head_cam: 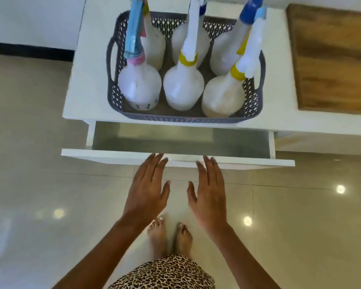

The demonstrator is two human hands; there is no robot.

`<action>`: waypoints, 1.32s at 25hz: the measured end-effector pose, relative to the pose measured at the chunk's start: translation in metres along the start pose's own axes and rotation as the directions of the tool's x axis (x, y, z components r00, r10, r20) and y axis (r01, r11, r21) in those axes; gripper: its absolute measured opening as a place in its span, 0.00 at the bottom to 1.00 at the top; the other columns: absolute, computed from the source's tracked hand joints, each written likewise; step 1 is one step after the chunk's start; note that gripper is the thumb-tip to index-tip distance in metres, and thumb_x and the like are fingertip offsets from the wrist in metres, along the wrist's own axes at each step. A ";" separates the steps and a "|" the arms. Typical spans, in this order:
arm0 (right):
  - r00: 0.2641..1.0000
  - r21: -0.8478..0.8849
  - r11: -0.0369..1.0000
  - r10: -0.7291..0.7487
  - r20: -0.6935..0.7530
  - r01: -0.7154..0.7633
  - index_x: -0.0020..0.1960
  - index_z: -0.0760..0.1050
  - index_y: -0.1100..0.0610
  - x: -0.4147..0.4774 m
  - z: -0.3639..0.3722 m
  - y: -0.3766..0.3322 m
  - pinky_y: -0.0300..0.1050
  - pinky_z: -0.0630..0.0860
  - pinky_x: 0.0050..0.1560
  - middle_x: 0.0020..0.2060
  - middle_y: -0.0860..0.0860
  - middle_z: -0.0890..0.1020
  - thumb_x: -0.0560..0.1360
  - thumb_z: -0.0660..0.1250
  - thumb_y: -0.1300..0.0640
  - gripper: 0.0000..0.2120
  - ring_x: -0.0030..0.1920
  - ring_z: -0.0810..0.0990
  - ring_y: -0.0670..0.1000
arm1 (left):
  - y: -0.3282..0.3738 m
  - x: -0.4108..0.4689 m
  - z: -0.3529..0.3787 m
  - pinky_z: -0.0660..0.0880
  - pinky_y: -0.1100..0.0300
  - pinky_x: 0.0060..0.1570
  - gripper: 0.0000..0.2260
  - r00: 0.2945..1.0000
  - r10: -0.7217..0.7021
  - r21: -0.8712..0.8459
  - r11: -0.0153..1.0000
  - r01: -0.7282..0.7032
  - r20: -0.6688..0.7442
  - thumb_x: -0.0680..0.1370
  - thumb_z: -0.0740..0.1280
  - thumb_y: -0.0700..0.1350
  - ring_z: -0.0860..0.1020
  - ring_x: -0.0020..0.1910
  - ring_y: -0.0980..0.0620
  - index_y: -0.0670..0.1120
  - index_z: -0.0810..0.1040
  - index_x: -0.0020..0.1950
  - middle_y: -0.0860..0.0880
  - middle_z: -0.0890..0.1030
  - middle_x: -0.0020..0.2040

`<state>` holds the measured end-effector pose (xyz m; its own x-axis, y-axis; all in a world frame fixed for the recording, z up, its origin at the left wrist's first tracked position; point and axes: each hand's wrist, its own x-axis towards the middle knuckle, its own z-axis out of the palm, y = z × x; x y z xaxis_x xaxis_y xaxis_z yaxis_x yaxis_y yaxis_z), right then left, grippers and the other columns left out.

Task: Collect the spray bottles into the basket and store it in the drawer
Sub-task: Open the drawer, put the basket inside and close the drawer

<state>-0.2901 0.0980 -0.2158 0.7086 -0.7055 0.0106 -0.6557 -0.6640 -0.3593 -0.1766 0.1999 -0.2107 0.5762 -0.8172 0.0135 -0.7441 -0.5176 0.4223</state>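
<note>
Basket [116, 94] of grey lattice plastic on white cabinet top [88, 84], loaded with six upright spray bottles [183, 88], likely top-heavy, best lifted by both side handles; open drawer [175, 156] just below; left hand [147, 188] and right hand [209, 192] spread, empty.

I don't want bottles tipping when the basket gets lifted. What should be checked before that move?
1. All six spray bottles upright in basket: ok.
2. Drawer open, nothing seen inside: ok.
3. Drawer pulled out far enough for basket: cannot tell.
4. Left hand and right hand free: ok.
5. Hands on basket handles: not ok, both near the drawer front.
6. Drawer tall enough for bottles: cannot tell.
</note>
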 end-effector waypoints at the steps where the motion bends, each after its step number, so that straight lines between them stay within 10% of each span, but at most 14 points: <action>1: 0.998 -0.095 0.995 -0.018 0.057 0.024 0.68 0.66 0.61 0.011 0.001 0.009 0.56 0.65 0.67 0.68 0.60 0.71 0.70 0.70 0.53 0.30 0.69 0.67 0.60 | -0.008 0.009 0.002 0.62 0.44 0.64 0.31 0.998 0.017 0.096 0.995 -0.023 0.068 0.69 0.72 0.43 0.68 0.68 0.38 0.38 0.65 0.68 0.38 0.71 0.68; 12: 0.948 -0.236 0.965 -0.033 0.318 0.113 0.71 0.59 0.66 0.017 0.006 0.028 0.55 0.50 0.70 0.70 0.62 0.66 0.74 0.65 0.55 0.30 0.72 0.63 0.60 | -0.005 0.010 -0.007 0.39 0.56 0.69 0.36 0.892 -0.141 0.211 0.976 0.052 0.430 0.75 0.61 0.44 0.42 0.75 0.40 0.37 0.41 0.73 0.38 0.43 0.76; 22: 0.916 -0.257 0.961 0.009 0.401 0.103 0.65 0.69 0.66 -0.085 -0.006 0.017 0.51 0.68 0.62 0.63 0.61 0.76 0.57 0.77 0.49 0.42 0.64 0.74 0.58 | 0.014 -0.077 -0.028 0.41 0.56 0.72 0.40 0.711 -0.194 0.194 0.978 0.082 0.676 0.75 0.64 0.41 0.36 0.74 0.42 0.38 0.35 0.72 0.42 0.31 0.73; 33: 0.817 -0.235 0.971 0.100 0.568 0.044 0.70 0.60 0.67 -0.194 -0.022 0.008 0.51 0.60 0.69 0.70 0.64 0.66 0.69 0.69 0.51 0.37 0.71 0.65 0.60 | 0.030 -0.181 -0.030 0.44 0.56 0.73 0.37 0.621 -0.185 0.159 0.982 0.097 0.762 0.77 0.62 0.40 0.37 0.75 0.43 0.39 0.35 0.73 0.42 0.33 0.74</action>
<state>-0.4390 0.2241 -0.2006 0.6611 -0.5026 -0.5571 -0.6670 -0.7338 -0.1294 -0.2937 0.3399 -0.1736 0.2374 -0.6046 -0.7603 -0.7290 -0.6282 0.2719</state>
